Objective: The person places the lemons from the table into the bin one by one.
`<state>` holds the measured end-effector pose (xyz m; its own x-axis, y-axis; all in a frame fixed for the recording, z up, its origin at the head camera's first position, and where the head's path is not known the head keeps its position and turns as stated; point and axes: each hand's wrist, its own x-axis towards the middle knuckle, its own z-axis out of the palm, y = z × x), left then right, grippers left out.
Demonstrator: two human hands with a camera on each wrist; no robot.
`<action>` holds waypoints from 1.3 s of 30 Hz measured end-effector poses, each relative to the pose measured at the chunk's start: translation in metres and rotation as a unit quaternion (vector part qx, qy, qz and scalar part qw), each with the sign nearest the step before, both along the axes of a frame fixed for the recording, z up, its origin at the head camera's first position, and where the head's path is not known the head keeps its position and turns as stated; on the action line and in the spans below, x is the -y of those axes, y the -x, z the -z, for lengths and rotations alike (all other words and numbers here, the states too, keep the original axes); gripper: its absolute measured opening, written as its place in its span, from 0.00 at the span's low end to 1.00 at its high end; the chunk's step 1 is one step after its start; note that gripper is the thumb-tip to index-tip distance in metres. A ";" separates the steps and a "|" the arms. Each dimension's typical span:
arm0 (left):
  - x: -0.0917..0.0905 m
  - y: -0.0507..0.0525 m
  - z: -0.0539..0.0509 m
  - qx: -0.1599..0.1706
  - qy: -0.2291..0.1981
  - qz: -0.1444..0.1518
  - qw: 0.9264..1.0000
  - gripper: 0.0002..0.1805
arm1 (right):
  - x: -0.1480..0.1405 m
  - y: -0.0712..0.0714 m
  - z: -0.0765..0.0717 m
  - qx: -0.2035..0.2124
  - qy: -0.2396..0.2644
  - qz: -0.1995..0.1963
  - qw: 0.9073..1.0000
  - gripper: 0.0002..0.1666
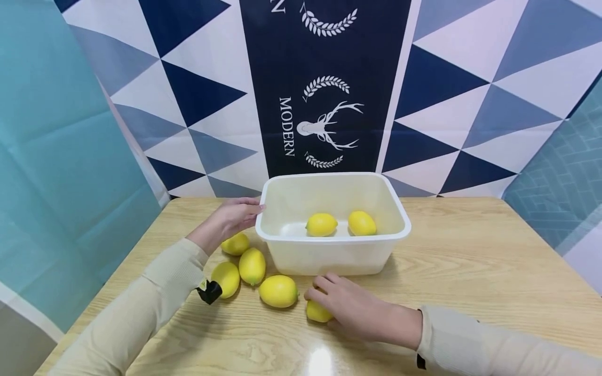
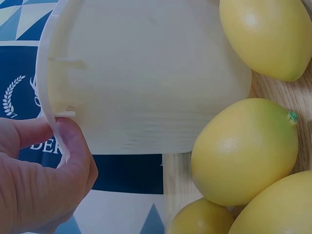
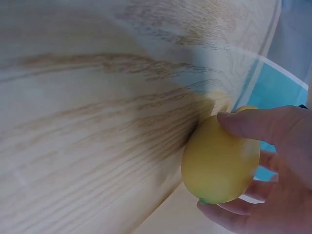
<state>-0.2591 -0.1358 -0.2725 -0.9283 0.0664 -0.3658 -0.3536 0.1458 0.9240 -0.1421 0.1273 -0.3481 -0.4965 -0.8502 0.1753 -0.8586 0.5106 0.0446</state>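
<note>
Right hand [image 1: 350,309] grips a lemon [image 1: 317,312] at the worktop [image 1: 470,256], nearer than the white tub [image 1: 329,257]; left hand [image 1: 235,215] pinches its left rim; seemingly picking up, next calling for a clear lift.

Accessible from above into white tub [image 1: 324,257]; passable over tabletop [image 1: 470,261] rightward. Obstructed at left and front-left by left hand [image 1: 233,219] and four lemons [image 1: 252,266], at front by right hand [image 1: 350,307].
</note>
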 end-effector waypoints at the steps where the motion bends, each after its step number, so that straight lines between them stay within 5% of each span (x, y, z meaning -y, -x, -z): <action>1: 0.000 0.000 0.000 0.000 0.000 0.001 1.000 0.26 | 0.000 0.000 0.000 0.001 0.000 -0.002 1.000 0.31; 17: 0.000 0.001 0.001 0.002 0.014 0.000 1.000 0.25 | -0.003 -0.001 -0.003 0.048 -0.031 -0.039 0.998 0.31; 30: 0.000 0.000 0.003 0.008 0.012 -0.005 1.000 0.25 | -0.009 0.001 -0.011 0.032 -0.072 -0.105 0.991 0.28; 39: -0.001 0.001 0.000 0.003 0.017 0.000 1.000 0.25 | -0.014 0.002 -0.023 0.022 -0.099 -0.099 0.990 0.28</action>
